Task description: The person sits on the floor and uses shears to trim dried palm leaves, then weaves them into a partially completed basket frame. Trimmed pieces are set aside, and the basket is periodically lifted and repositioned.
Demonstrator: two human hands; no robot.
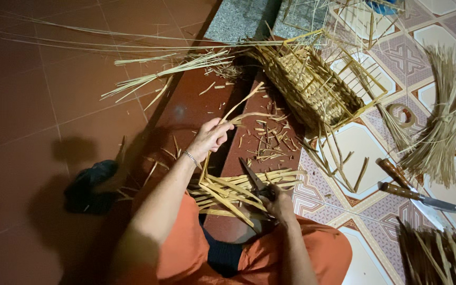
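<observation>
Here we sit on a step of dark red tile, looking down at our two hands. Our left hand is pinched around a long pale straw strip that curves up and away from the fingers. Our right hand is clenched on the handles of dark scissors, whose blades point up toward the left hand. Between the hands, across our lap in orange trousers, lies a loose bundle of flat strips. Just beyond, a half-woven rectangular basket with a wire frame rests tilted at the edge of the step. On the patterned floor to the right we see a sheaf of dry fibre, a roll of tape and two knives with wooden handles. A dark shoe lies at our left.
</observation>
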